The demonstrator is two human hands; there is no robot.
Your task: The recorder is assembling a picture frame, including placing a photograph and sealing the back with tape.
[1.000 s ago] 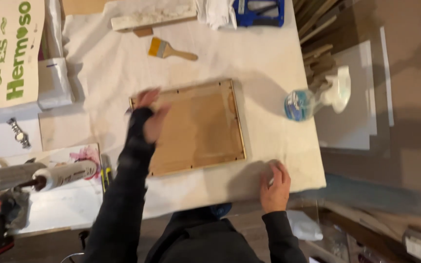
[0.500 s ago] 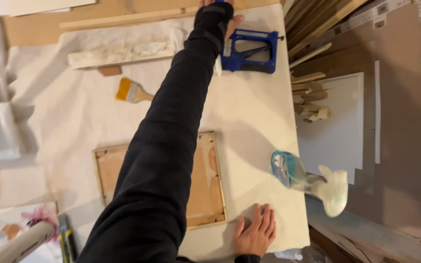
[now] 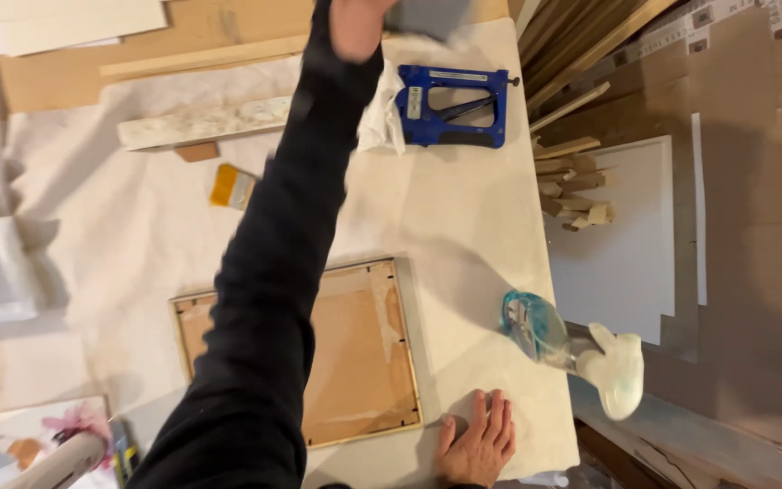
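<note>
While the right hand (image 3: 479,444) is lying flat and spread on the table (image 3: 481,226), the left hand (image 3: 359,23) is pinching what looks like a soft, light grey cloth (image 3: 427,16) at the far edge.

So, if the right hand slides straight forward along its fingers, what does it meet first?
Probably the spray bottle, lying ahead and slightly right of the right hand, which rests flat on the table. Only bare cover lies between them.

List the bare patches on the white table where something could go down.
Free: white sheet between blue staple gun, wooden picture frame lying face-down and clear spray bottle; also left of the yellow-handled brush. Crowded: far edge by left hand; near edge by right hand.
</note>
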